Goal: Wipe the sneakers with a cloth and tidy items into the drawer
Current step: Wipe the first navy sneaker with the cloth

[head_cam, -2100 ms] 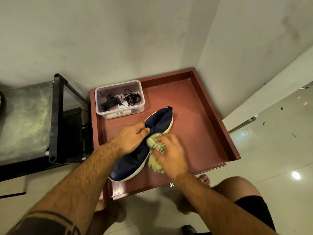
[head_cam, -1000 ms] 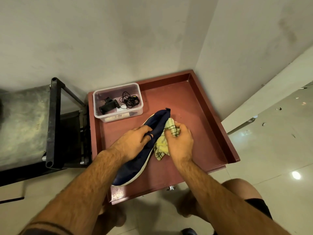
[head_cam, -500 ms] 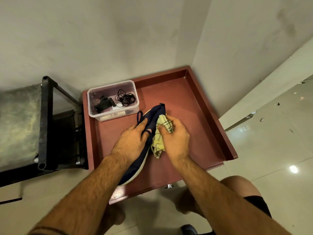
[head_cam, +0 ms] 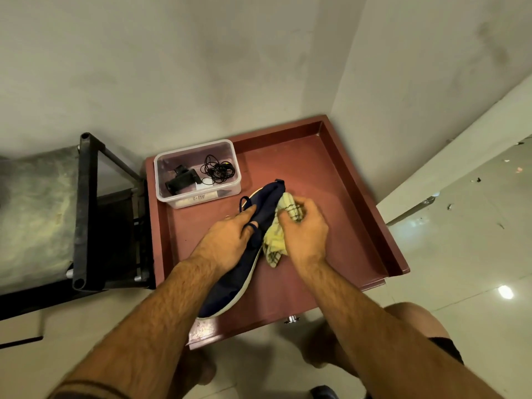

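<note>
Red-brown open wooden drawer [head_cam: 357, 197] holds a navy white-soled sneaker [head_cam: 239, 275], left hand [head_cam: 227, 243] clasping it, right hand [head_cam: 305, 237] bunching a yellow checked cloth [head_cam: 273, 249] against it. Clear plastic tub [head_cam: 161, 168] carries tangled black earphones [head_cam: 217, 169], perhaps a clip.

Sneaker [head_cam: 230, 283]: mid-upper hidden under left hand [head_cam: 227, 240]. Cloth [head_cam: 276, 249]: partly bunched inside right hand [head_cam: 305, 228]. Container [head_cam: 198, 197] label print too small to read; black gadget [head_cam: 181, 181] inside unidentifiable. Dark rack [head_cam: 83, 211] cut off left.
</note>
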